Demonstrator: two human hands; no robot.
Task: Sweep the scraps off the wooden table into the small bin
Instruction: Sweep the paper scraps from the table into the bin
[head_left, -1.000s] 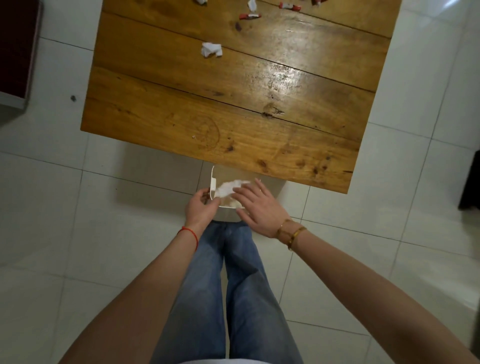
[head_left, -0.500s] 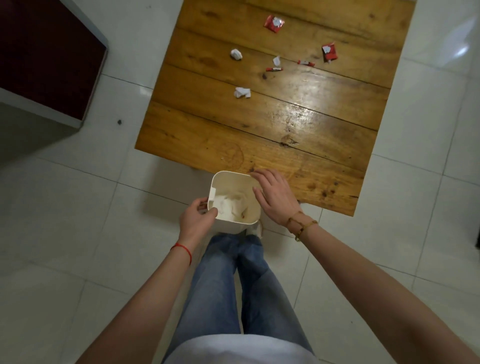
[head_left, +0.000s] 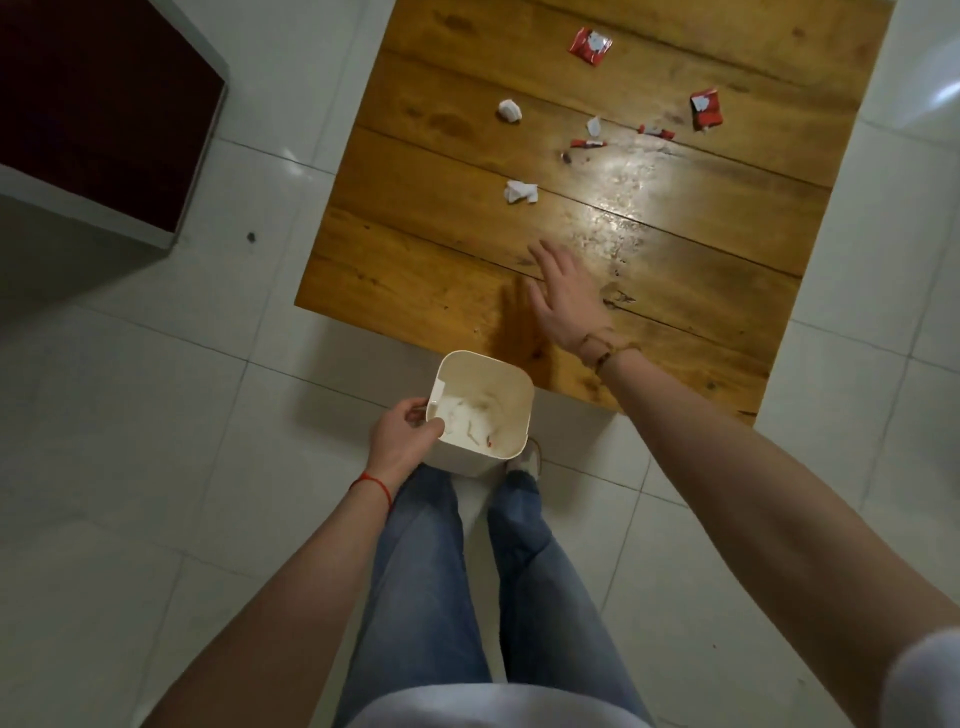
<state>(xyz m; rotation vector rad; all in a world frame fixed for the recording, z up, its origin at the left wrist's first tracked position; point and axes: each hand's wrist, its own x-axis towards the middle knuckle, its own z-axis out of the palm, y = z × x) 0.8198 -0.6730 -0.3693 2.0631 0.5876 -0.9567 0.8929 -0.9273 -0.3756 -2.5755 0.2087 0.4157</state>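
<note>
White bin (head_left: 480, 410) below table (head_left: 415, 270) edge holds paper bits (few). Left hand (head_left: 402, 434) pinches its rim. Right hand (head_left: 563, 299) spread flat over table, empty; scraps (head_left: 519, 191) lie farther on.

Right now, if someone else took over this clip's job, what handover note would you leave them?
Left hand: grip shut on the rim of the small white square plastic bin, held below the table's near edge.
Right hand: open, empty, over the brown wooden plank table.
Done: a few scraps already lie in the bin.
Left: crumpled white paper bits and red wrappers farther up the table.
</note>
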